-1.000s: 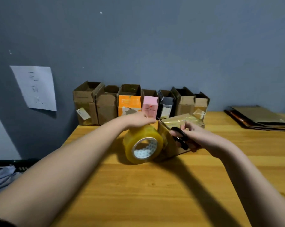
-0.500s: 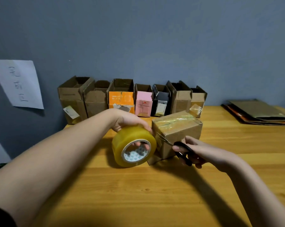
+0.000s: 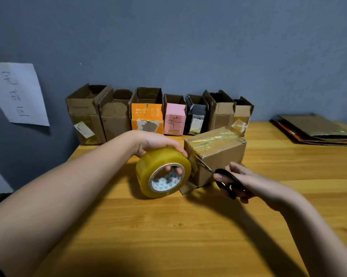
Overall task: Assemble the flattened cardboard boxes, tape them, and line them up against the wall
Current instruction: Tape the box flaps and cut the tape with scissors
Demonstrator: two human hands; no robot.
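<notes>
Left hand (image 3: 158, 142) wraps over the top of the yellowish packing tape roll (image 3: 162, 173), fingertips curled into the cardboard core; the roll stands on edge on the wooden table (image 3: 168, 236), just left of the small brown cardboard box (image 3: 218, 156). Judgement: the roll is held close and steady so the strip running from it to the box stays taut for cutting. Right hand (image 3: 246, 182) grips the black handles of the scissors (image 3: 218, 174), fingers through the loops; the blades point up-left into the narrow gap between roll and box, at the box's near-left corner. Whether the blades are parted or already closed on the tape — cannot tell, too thin to read. The box sits closed side up, clear tape glinting across its top seam; a flap or tape end shows at its lower left edge, touching the table. Likely step in hand: severing the tape after sealing this seam. Behind, seven assembled boxes (image 3: 160, 114) stand open-topped in a row against the grey-blue wall (image 3: 188, 47) — brown, orange, pink and black among them. The box in work is near the row's right end but apart from it, not yet lined up. Far right on the table: a stack of flattened cardboard (image 3: 316, 129), still to do. A paper sheet (image 3: 19, 94) with handwriting hangs on the wall at left.
</notes>
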